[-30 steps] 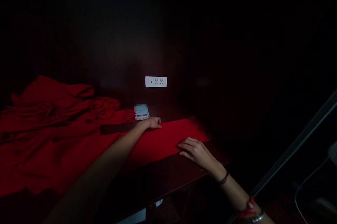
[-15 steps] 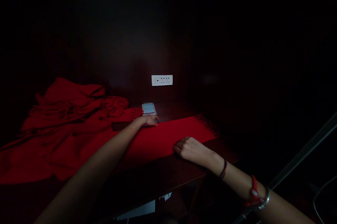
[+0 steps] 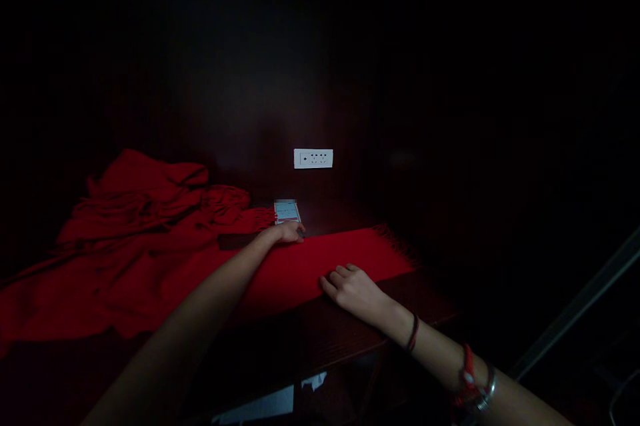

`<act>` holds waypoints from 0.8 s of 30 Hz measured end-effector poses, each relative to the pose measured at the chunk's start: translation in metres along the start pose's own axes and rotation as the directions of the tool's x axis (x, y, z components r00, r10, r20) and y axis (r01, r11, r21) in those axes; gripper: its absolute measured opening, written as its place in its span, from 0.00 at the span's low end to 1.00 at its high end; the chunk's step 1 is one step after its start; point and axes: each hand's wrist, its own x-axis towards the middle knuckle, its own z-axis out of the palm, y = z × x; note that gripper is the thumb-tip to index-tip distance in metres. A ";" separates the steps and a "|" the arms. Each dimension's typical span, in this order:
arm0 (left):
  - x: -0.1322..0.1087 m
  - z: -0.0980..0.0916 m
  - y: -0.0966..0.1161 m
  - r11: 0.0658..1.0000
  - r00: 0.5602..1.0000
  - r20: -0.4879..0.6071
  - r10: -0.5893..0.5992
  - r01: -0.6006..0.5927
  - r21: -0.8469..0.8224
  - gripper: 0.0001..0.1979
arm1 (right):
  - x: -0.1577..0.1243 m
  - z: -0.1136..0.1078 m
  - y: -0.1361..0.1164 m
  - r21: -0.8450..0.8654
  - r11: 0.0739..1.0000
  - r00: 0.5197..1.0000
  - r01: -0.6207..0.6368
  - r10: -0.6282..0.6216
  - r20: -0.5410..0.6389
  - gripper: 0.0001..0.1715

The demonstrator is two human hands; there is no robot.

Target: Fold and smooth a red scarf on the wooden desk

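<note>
A long red scarf [image 3: 320,259] with a fringed end lies across a dark wooden table [image 3: 310,339]. My left hand [image 3: 289,232] reaches to its far edge, fingers curled on the cloth. My right hand [image 3: 353,287] rests on the near edge, fingers bent and pressed onto the fabric. The rest of the scarf lies bunched at the left [image 3: 130,213]. The scene is very dim.
A white wall socket [image 3: 313,158] sits on the dark back panel. Just behind my left hand a small white and red card or packet [image 3: 287,211] lies on the table. Pale papers [image 3: 270,403] show below the table's front edge.
My right hand slid left along the scarf's near edge and its fingers curled in. My left hand stayed at the far edge. The view shifted slightly.
</note>
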 end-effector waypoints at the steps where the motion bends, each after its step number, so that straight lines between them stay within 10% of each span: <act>1: 0.000 -0.002 -0.001 1.000 1.000 0.001 0.003 -0.003 -0.028 0.19 | 0.000 0.001 0.000 0.001 1.000 1.000 -0.008 0.008 -0.005 0.13; 6: -0.006 -0.014 0.000 0.979 0.999 -0.012 0.047 -0.049 -0.200 0.20 | -0.006 0.003 0.003 0.132 0.965 0.973 -0.224 0.230 -0.032 0.19; 10: -0.007 -0.026 0.012 0.824 0.994 -0.092 0.065 -0.106 -0.556 0.20 | -0.012 0.003 0.012 0.541 0.699 0.791 -0.468 0.604 -0.098 0.20; 17: 0.020 -0.039 0.064 0.651 0.980 -0.179 0.090 -0.194 -0.734 0.16 | -0.027 0.001 0.042 0.981 -0.111 0.524 -0.161 0.833 0.180 0.17; 24: 0.071 -0.020 0.136 0.754 0.958 -0.235 0.165 -0.276 -0.596 0.15 | -0.065 0.017 0.072 0.908 -0.405 0.341 0.110 0.873 0.348 0.14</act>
